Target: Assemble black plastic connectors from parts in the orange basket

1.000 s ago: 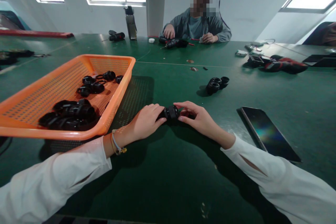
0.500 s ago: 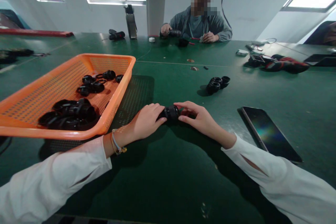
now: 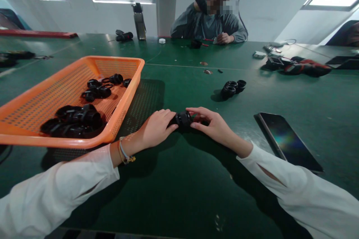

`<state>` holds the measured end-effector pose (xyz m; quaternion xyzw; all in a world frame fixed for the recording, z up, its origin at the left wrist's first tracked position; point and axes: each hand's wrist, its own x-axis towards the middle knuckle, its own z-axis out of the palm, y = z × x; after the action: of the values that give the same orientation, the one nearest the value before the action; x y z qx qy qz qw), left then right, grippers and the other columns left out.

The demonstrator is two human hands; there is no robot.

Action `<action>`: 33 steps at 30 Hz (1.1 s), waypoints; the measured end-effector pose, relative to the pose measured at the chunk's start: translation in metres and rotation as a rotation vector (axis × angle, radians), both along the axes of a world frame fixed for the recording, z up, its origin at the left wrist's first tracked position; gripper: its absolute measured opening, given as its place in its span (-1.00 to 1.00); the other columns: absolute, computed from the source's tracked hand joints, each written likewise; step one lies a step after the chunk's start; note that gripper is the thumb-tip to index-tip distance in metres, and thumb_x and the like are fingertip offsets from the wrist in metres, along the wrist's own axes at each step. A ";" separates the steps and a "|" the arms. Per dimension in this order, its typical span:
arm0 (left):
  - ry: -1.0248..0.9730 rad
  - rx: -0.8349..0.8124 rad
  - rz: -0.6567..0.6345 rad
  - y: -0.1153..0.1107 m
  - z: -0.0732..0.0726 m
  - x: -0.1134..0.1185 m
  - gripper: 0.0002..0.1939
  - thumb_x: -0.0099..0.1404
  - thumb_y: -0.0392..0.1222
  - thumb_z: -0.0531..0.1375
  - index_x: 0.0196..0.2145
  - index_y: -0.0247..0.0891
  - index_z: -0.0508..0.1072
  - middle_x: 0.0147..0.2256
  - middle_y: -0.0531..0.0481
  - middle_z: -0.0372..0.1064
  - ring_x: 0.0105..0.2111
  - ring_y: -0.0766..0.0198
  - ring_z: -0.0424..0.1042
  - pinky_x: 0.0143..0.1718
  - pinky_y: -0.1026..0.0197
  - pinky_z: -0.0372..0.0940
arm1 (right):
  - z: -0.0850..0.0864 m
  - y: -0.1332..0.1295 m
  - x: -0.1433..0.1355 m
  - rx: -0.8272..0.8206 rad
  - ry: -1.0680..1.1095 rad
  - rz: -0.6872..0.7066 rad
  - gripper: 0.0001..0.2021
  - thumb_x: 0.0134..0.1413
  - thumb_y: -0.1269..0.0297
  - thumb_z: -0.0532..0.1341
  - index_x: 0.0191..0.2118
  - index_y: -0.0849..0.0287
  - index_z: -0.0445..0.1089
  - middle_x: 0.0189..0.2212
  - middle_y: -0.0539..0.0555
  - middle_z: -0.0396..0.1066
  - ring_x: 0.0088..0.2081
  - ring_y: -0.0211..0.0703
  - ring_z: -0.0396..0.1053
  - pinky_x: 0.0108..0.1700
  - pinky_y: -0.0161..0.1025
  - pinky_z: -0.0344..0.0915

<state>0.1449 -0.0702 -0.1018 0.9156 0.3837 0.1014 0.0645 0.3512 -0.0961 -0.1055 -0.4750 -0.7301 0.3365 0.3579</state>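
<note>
A black cylindrical plastic fitting (image 3: 184, 118) with a ribbed collar lies sideways just above the green tabletop, between my two hands. My left hand (image 3: 157, 126) is closed over its left end, hiding that part. At the right end, the thumb and curled fingers of my right hand (image 3: 209, 122) pinch the rim. Beyond my right hand, a small cluster of black ring-shaped parts (image 3: 233, 89) stands on the table. To my left, an orange perforated basket (image 3: 131, 91) holds several black fittings (image 3: 81, 117), some with loops attached.
A phone (image 3: 287, 140) lies right of my right forearm. Across the table (image 3: 179, 198) sits a person in a grey jacket (image 3: 209, 28), a dark bottle (image 3: 200, 0) raised in one hand. A clear bottle (image 3: 139, 21) stands at the far edge; dark and red items (image 3: 300, 66) lie far right.
The person opposite has lifted the dark bottle from the table up to head height. My hands and the fitting look almost unmoved.
</note>
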 end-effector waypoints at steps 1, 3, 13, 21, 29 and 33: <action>0.000 -0.001 0.001 0.000 0.000 0.000 -0.81 0.31 -0.18 0.05 -0.20 -0.35 0.34 -0.30 -0.09 0.35 -0.26 0.15 0.32 -0.22 0.13 0.24 | 0.000 0.000 0.000 -0.001 0.004 -0.003 -0.57 -0.07 0.34 0.21 0.02 0.10 0.34 -0.22 0.07 0.42 -0.36 -0.23 0.36 -0.28 -0.20 0.35; 0.001 -0.006 0.003 0.000 0.000 0.000 -0.80 0.31 -0.18 0.06 -0.19 -0.35 0.34 -0.30 -0.09 0.35 -0.26 0.14 0.32 -0.22 0.12 0.24 | 0.000 0.000 0.000 -0.001 0.006 -0.004 -0.56 -0.06 0.34 0.21 0.03 0.08 0.33 -0.21 0.07 0.42 -0.35 -0.22 0.36 -0.27 -0.19 0.35; 0.001 -0.006 0.001 0.001 0.000 0.000 -0.80 0.31 -0.18 0.04 -0.21 -0.36 0.34 -0.31 -0.10 0.35 -0.27 0.13 0.32 -0.23 0.11 0.24 | -0.004 0.002 0.001 0.025 -0.027 -0.001 -0.62 -0.03 0.32 0.21 -0.02 0.06 0.38 -0.20 0.07 0.42 -0.29 -0.18 0.39 -0.20 -0.14 0.37; -0.028 0.020 -0.017 0.001 -0.001 -0.001 -0.81 0.31 -0.17 0.03 -0.22 -0.34 0.33 -0.32 -0.08 0.35 -0.29 0.16 0.32 -0.25 0.13 0.25 | -0.003 0.002 0.001 0.028 -0.050 -0.007 -0.62 -0.01 0.32 0.21 -0.01 0.06 0.37 -0.17 0.08 0.44 -0.23 -0.14 0.41 -0.15 -0.10 0.36; -0.027 -0.002 -0.008 0.000 0.000 -0.001 -0.80 0.30 -0.17 0.04 -0.20 -0.33 0.33 -0.31 -0.08 0.35 -0.27 0.15 0.32 -0.24 0.12 0.25 | 0.000 0.001 0.000 0.014 -0.049 -0.016 -0.63 -0.01 0.31 0.22 -0.02 0.09 0.38 -0.17 0.09 0.45 -0.21 -0.13 0.41 -0.14 -0.09 0.35; -0.021 -0.012 -0.007 0.000 0.000 -0.001 -0.80 0.30 -0.17 0.04 -0.20 -0.35 0.34 -0.30 -0.10 0.35 -0.26 0.13 0.32 -0.22 0.10 0.25 | 0.001 0.000 0.000 0.007 -0.046 -0.017 -0.64 -0.01 0.31 0.22 -0.02 0.08 0.38 -0.17 0.09 0.45 -0.20 -0.12 0.41 -0.12 -0.09 0.35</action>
<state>0.1441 -0.0699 -0.1015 0.9154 0.3804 0.1084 0.0741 0.3511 -0.0957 -0.1044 -0.4875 -0.7353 0.3197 0.3456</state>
